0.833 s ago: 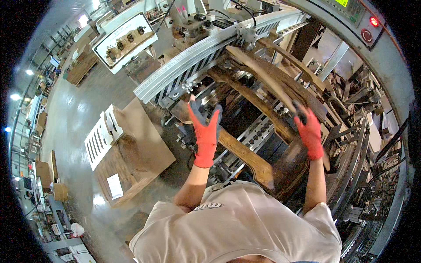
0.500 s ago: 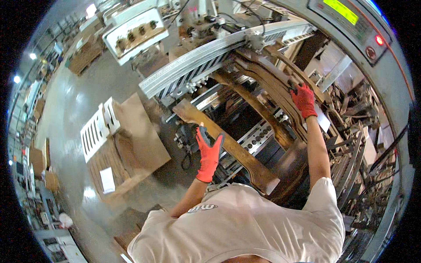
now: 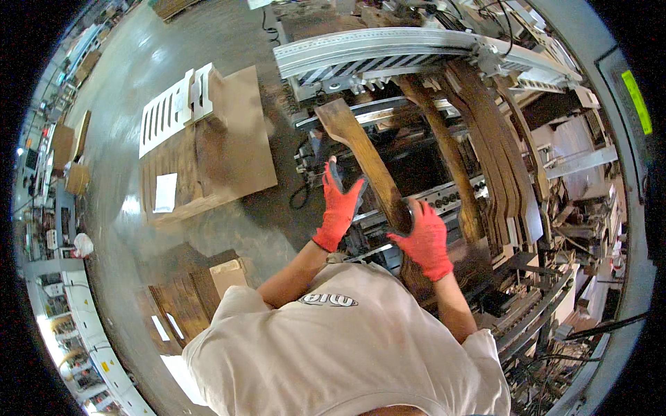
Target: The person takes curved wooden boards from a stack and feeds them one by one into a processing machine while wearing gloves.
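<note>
Polished grey workshop floor (image 3: 229,38) stretches across the upper left, seen from above through a round fisheye view; clock positions are taken from its centre. At 9 to 10 o'clock stands a stack of brown panels (image 3: 239,166), bearing a white slotted piece (image 3: 186,98) and a sheet of white paper (image 3: 165,193). At 1 o'clock, a long metal rail (image 3: 374,50) with diagonal black stripes crosses a machine.

Below that rail, a yellow-brown wooden board (image 3: 371,166) with a widened end slants from 12 o'clock toward 4 o'clock. The left hand (image 3: 338,208), in a red glove with a dark palm, is just beside the board's left edge, thumb and fingers spread; whether it touches is unclear. The right hand (image 3: 427,243), gloved alike, is at 4 o'clock, its fingers bent at the board's darker lower end; blur hides whether they pinch it. More curved brown boards (image 3: 496,152) lie side by side at 2 o'clock.
</note>
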### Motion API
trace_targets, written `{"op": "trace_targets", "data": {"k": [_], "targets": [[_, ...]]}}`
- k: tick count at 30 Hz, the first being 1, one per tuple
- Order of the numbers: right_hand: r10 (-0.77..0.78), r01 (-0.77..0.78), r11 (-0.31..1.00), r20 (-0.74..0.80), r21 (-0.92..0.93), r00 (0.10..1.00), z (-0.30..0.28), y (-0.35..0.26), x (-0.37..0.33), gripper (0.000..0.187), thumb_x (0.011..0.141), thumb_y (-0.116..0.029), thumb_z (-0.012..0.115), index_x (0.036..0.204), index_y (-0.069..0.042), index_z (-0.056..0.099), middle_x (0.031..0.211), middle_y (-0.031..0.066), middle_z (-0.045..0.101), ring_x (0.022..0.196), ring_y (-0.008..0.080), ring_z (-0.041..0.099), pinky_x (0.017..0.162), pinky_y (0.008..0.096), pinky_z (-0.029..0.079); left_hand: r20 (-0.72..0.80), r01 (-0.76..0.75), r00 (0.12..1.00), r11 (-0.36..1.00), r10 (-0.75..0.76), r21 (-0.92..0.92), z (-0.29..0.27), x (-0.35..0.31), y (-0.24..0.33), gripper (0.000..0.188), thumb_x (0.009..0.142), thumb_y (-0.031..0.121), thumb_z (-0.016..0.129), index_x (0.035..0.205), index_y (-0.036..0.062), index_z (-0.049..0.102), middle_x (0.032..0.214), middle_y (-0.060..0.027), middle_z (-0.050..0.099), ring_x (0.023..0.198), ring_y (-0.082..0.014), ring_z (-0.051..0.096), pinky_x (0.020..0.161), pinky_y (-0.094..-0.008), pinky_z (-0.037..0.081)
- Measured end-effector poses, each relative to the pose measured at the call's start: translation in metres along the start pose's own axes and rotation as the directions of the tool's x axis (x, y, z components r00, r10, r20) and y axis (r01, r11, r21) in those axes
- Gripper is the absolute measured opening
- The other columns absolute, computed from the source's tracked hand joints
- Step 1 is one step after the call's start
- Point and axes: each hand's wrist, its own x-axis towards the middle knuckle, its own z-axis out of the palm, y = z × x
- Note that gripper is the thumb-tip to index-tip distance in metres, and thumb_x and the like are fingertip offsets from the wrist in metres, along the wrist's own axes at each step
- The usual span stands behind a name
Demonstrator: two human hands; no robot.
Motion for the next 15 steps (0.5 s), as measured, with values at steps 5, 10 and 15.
{"op": "trace_targets", "data": {"k": [5,10,15], "targets": [[0.080,-0.072,0.995,-0.125,0.071,0.989,0.018,0.015,-0.003,0.061,0.064,-0.031,0.078,0.116,-0.008,0.054,0.107,0.0140,0.059,0.097,0.0342,0.056,0.081,0.0415,0.048,-0.078,-0.209,0.972,0.965,0.224,0.158,0.011,-0.001,0.041,0.091,0.075,0.023,0.077,0.144,0.0053,0.021,0.140,-0.0232,0.031,0.130,-0.0378,0.030,0.109,-0.0442,0.024],[0.116,-0.134,0.989,-0.248,-0.058,0.962,-0.007,0.064,0.014,0.057,0.067,-0.025,0.076,0.118,-0.009,0.056,0.111,0.0126,0.059,0.102,0.0329,0.054,0.087,0.0422,0.046,-0.046,-0.322,0.947,0.942,0.319,-0.093,0.042,0.009,0.060,0.087,0.076,0.021,0.076,0.143,0.0024,0.023,0.140,-0.0205,0.033,0.131,-0.0326,0.031,0.110,-0.0407,0.022],[0.251,-0.277,0.959,-0.268,-0.063,0.930,0.001,0.132,0.037,0.054,0.072,-0.029,0.073,0.120,-0.010,0.055,0.119,0.0132,0.057,0.112,0.0347,0.051,0.096,0.0417,0.041,0.174,0.081,0.985,0.918,-0.013,-0.388,0.135,0.059,0.038,0.087,0.078,0.024,0.073,0.144,0.0010,0.021,0.141,-0.0210,0.033,0.130,-0.0298,0.034,0.107,-0.0383,0.029]]}}
